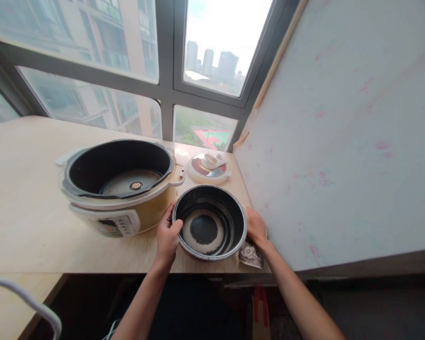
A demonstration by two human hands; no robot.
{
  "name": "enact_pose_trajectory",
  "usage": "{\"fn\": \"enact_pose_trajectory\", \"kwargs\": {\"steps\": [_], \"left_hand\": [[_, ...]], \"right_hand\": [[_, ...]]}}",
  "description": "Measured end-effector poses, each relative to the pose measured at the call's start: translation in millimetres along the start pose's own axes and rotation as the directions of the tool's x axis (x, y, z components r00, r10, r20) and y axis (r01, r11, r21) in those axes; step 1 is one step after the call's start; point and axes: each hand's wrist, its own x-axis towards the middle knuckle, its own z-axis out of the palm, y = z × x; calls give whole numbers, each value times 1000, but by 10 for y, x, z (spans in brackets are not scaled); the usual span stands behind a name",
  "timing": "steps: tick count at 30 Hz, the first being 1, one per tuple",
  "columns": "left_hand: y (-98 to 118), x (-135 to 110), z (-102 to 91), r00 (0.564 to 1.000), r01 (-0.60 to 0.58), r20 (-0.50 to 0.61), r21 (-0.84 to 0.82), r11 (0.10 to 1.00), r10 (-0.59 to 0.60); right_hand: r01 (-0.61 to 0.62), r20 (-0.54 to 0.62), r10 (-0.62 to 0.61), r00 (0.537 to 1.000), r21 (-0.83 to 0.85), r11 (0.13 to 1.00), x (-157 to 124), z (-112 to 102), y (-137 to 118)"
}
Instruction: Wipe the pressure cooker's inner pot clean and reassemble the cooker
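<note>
A dark, round inner pot (230,226) of a cooker sits near the counter's front edge, its opening towards me. Its bottom inside shows a worn pale ring around a dark patch. My left hand (168,236) grips its left rim, thumb over the edge and fingers outside. At the right side my right hand (256,225) is closed against the outer wall, its fingertips hidden. A patterned grey-brown cloth (251,256) lies below that hand, by the wrist. Left of the pot stands the lidless electric pressure cooker (156,208), its dark cavity exposed.
The white cooker lid (208,168) with a knob rests behind the pot. A light wooden counter (28,189) runs up to the window frame (167,94). The patterned white wall (340,165) borders it on the right. A grey cable (28,300) curves at lower left.
</note>
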Motion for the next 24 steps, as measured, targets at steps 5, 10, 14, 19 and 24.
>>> {"fn": "enact_pose_trajectory", "kwargs": {"steps": [5, 10, 14, 19, 24], "left_hand": [[-12, 11, 5, 995, -69, 67, 11, 998, 68], [-6, -3, 11, 994, -69, 84, 9, 998, 68], [-1, -25, 8, 995, -71, 76, 30, 997, 68], [-15, -23, 6, 994, -89, 74, 40, 995, 85], [-63, 8, 10, 993, -98, 76, 34, 995, 95]], "right_hand": [[-101, -228, 268, 936, 555, 826, -37, -195, 109], [63, -403, 339, 850, 717, 694, -70, -880, -176], [294, -585, 307, 751, 713, 637, -54, -1498, -601], [463, -611, 200, 766, 740, 488, 280, -1712, -1168], [280, -320, 13, 947, 848, 449, 552, -1122, -1529]]}}
